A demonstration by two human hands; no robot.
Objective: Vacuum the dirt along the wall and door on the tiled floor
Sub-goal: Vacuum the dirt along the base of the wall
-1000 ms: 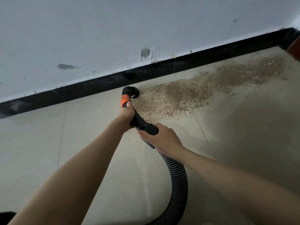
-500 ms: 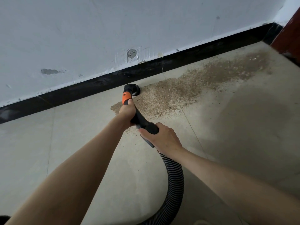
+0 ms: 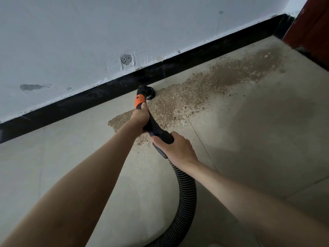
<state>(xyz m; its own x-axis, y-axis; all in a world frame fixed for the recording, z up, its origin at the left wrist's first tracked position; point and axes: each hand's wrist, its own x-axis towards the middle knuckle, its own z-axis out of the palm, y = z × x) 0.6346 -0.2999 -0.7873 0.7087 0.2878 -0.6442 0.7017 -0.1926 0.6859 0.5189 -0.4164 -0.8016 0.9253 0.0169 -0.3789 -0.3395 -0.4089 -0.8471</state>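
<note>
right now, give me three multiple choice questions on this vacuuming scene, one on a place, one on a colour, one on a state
1. Where is the vacuum nozzle?
A. by the black baseboard
B. at the red door
C. lifted against the wall

2. What colour is the band on the wand?
A. blue
B. orange
C. green

3. How is the wand held?
A. left hand only
B. right hand only
C. both hands

Answers: 1 A, the nozzle sits on the floor close to the baseboard at the near end of the dirt. 2 B, the band above the left hand is orange. 3 C, the left hand grips near the band and the right hand nearer the ribbed hose.
</note>
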